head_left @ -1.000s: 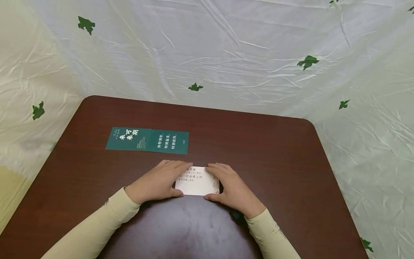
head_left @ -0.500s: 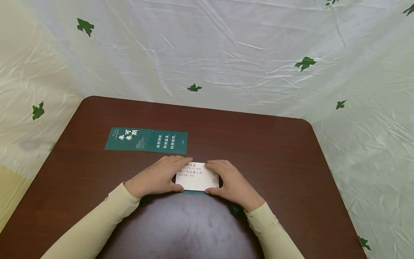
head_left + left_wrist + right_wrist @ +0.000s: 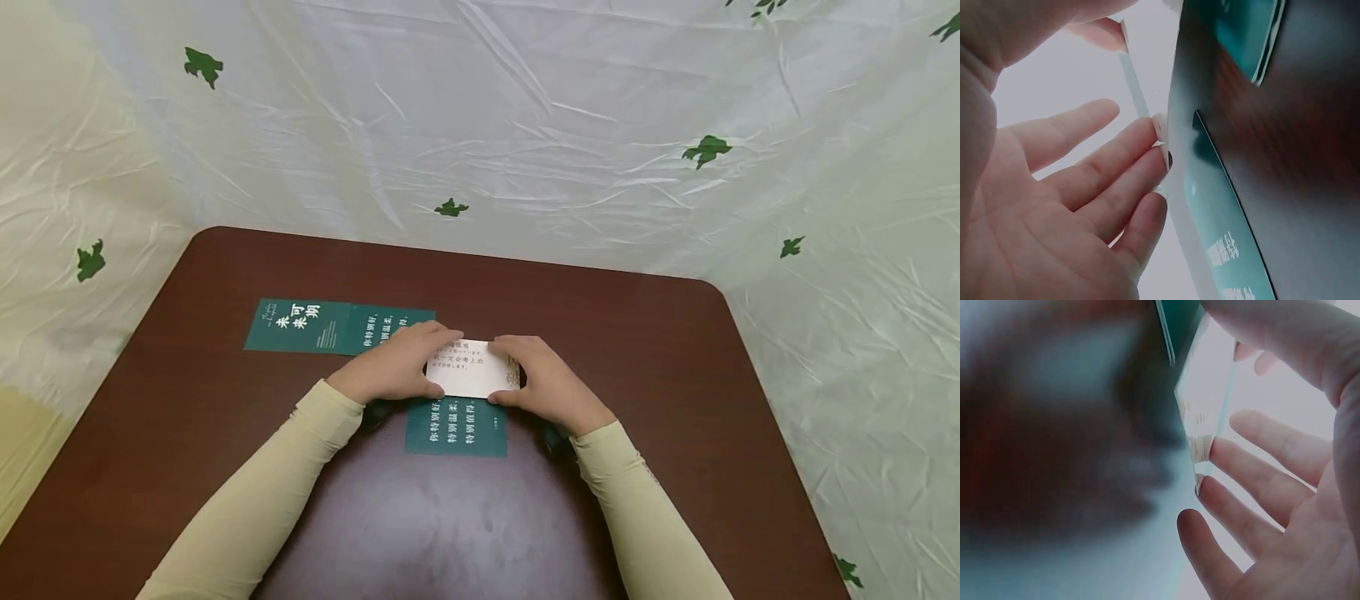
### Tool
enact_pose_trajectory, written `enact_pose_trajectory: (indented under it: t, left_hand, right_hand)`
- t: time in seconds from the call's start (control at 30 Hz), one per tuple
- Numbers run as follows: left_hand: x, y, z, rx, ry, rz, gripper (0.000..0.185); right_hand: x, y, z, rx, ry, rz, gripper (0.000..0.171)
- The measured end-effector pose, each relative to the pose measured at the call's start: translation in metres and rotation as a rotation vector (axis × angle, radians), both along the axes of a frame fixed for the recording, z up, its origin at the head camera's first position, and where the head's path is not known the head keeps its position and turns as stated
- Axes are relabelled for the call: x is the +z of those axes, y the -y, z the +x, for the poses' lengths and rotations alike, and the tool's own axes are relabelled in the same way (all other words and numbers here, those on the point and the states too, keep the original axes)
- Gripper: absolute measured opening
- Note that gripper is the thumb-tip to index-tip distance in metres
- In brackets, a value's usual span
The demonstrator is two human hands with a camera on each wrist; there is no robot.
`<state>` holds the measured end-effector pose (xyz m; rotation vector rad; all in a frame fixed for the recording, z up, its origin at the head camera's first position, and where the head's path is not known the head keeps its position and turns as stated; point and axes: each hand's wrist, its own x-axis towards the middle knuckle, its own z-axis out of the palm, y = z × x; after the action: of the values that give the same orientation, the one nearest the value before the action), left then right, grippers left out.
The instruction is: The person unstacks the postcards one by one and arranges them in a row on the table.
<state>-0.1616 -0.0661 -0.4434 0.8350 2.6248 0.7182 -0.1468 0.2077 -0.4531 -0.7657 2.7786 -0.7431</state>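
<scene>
Two hands pinch one folded card (image 3: 471, 368): left hand (image 3: 390, 367) on its left end, right hand (image 3: 546, 382) on its right. Its long axis runs left-right, and its green flap (image 3: 456, 427) lies toward the person

This looks like a makeshift recording booth, not a lived-in room or a workplace. A dark reddish-brown desk (image 3: 637, 350) with rounded corners is closed in on its far side and both flanks by crinkled white plastic sheeting (image 3: 525, 125), hung like a curtain and printed with small green leaf shapes (image 3: 707, 150). The sheeting drops right behind the desk and hides whatever wall stands there. On the desk lie only green printed leaflets (image 3: 300, 325) with white Chinese characters. No furniture or fittings show beyond the sheeting.
</scene>
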Motion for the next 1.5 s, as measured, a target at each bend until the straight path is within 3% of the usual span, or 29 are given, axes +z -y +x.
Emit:
enact_pose_trajectory:
  t: [0.27, 0.47, 1.0, 1.5]
  left_hand:
    - [-0.006, -0.008, -0.035, 0.029, 0.017, 0.054, 0.09]
    - [-0.011, -0.01, -0.049, 0.041, 0.031, 0.048, 0.091]
    - [-0.014, -0.007, -0.049, 0.061, 0.046, 0.002, 0.092]
    - [-0.015, -0.006, -0.049, 0.064, 0.049, -0.004, 0.09]
  right_hand:
    - [-0.003, -0.005, -0.032, -0.046, 0.017, -0.034, 0.076]
    - [-0.011, -0.007, -0.045, -0.054, 0.055, -0.039, 0.076]
    - [-0.013, -0.008, -0.045, -0.05, 0.105, -0.051, 0.075]
    - [-0.016, -0.007, -0.048, -0.048, 0.08, -0.04, 0.073]
